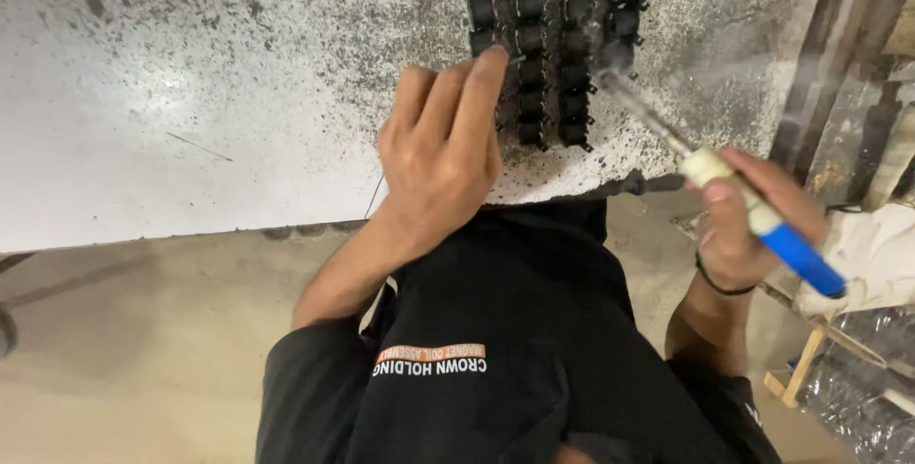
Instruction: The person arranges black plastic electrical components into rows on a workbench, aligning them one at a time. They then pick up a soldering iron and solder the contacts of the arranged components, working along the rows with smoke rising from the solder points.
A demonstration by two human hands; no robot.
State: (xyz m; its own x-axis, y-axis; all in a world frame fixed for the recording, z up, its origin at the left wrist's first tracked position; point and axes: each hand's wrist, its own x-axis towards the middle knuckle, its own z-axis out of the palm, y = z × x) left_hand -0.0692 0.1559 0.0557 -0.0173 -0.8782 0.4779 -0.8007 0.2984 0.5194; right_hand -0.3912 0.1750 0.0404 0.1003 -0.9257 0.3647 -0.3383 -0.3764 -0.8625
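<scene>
Left hand: fingers together, fingertips pressing a thin wire against black coil block
Right hand: clamped on soldering iron, tip smoking at block's right edge
Coil block: on speckled table, near its front edge

Two hands: left hand, right hand. One soldering iron with a blue grip. One counter. Black coils lie far in four columns; the exact count cannot be told. One wristband.
</scene>
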